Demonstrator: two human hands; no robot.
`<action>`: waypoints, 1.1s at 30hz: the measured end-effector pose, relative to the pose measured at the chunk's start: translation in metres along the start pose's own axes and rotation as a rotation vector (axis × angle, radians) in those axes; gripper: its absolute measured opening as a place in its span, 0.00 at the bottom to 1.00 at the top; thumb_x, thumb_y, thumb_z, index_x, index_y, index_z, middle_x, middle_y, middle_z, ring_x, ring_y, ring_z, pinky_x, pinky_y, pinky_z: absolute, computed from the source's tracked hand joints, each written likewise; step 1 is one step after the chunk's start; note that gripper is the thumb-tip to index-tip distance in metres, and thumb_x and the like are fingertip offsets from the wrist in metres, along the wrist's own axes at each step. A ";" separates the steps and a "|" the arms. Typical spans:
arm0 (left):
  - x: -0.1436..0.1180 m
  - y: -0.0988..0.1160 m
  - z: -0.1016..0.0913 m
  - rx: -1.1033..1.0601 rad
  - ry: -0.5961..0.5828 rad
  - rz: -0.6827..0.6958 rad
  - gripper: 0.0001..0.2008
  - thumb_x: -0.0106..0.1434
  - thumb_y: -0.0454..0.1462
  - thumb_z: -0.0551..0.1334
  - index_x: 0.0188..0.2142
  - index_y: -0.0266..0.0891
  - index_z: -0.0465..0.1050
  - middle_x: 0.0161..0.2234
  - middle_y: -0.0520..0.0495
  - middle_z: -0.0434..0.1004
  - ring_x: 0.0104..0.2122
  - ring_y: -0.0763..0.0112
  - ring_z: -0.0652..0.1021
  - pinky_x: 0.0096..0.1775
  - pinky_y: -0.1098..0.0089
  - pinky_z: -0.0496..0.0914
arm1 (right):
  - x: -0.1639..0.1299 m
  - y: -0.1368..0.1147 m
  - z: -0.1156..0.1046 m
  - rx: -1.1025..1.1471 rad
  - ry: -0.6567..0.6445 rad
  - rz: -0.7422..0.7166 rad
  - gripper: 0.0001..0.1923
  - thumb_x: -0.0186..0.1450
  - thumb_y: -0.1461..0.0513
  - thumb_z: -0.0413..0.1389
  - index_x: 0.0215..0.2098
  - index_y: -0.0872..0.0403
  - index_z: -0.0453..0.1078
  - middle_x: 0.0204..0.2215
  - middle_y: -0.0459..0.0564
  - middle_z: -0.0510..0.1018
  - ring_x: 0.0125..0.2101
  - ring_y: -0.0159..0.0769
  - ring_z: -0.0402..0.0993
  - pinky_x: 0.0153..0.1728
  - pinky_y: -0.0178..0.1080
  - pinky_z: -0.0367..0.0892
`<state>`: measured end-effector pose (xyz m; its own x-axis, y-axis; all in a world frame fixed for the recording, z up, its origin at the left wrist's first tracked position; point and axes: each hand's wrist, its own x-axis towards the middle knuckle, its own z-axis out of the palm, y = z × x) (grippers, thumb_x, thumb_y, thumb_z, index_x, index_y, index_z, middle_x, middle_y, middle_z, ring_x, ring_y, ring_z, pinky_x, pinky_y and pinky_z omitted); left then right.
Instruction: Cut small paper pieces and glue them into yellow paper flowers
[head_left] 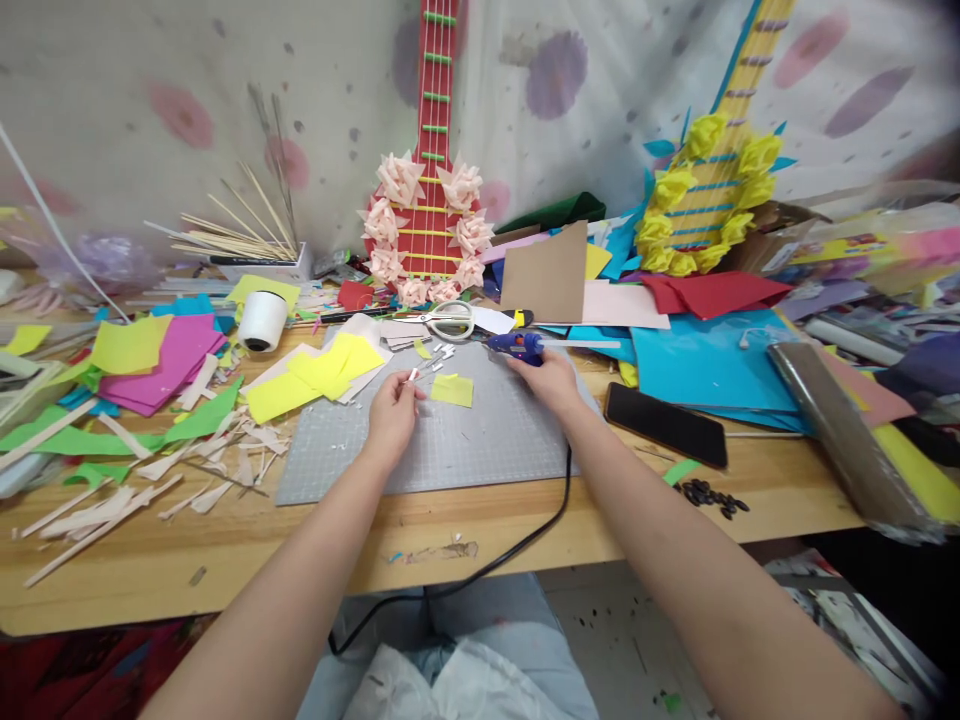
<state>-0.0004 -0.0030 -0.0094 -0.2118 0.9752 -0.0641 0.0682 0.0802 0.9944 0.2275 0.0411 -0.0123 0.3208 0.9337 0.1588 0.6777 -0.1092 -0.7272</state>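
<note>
My right hand (553, 382) is closed round the handle of a blue glue gun (517, 346). The gun lies level with its nozzle to the left, and a white glue stick (589, 344) juts out of its back. My left hand (393, 412) pinches a small white piece (413, 374), apparently with a thin wire by it; its exact kind is too small to tell. Just right of those fingertips, a yellow paper square (452, 389) rests on the grey cutting mat (442, 455). Several tiny white bits (444, 354) and a pair of scissors (450, 320) lie beyond.
Yellow paper sheets (319, 380) and pale scraps (225, 455) spread on the left near a white roll (263, 320). A red paper guitar (431, 220) and a yellow one (705, 195) stand behind. A phone (666, 424) lies right; the black cord (517, 548) crosses the table edge.
</note>
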 end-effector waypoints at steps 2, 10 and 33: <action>0.007 0.001 0.001 0.067 0.008 0.053 0.08 0.57 0.39 0.54 0.34 0.38 0.68 0.23 0.53 0.70 0.17 0.78 0.64 0.21 0.75 0.59 | 0.001 -0.006 -0.002 0.071 -0.038 -0.007 0.20 0.49 0.48 0.57 0.29 0.55 0.71 0.22 0.51 0.74 0.27 0.41 0.71 0.30 0.41 0.64; 0.034 0.002 -0.002 0.280 0.066 0.230 0.06 0.57 0.37 0.54 0.31 0.39 0.69 0.25 0.51 0.74 0.26 0.71 0.72 0.31 0.71 0.63 | -0.004 -0.037 -0.002 0.406 -0.255 -0.032 0.20 0.49 0.48 0.57 0.29 0.56 0.70 0.19 0.48 0.72 0.17 0.28 0.63 0.18 0.33 0.58; 0.018 -0.009 -0.023 0.278 -0.088 0.189 0.10 0.57 0.39 0.53 0.36 0.39 0.67 0.25 0.51 0.75 0.16 0.76 0.66 0.23 0.72 0.61 | -0.041 -0.046 0.024 0.333 -0.384 -0.260 0.20 0.54 0.49 0.56 0.38 0.54 0.73 0.34 0.50 0.78 0.35 0.38 0.73 0.37 0.39 0.67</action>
<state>-0.0271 0.0092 -0.0177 -0.0864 0.9912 0.1000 0.3638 -0.0621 0.9294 0.1673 0.0162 -0.0011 -0.1348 0.9792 0.1516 0.4369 0.1960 -0.8779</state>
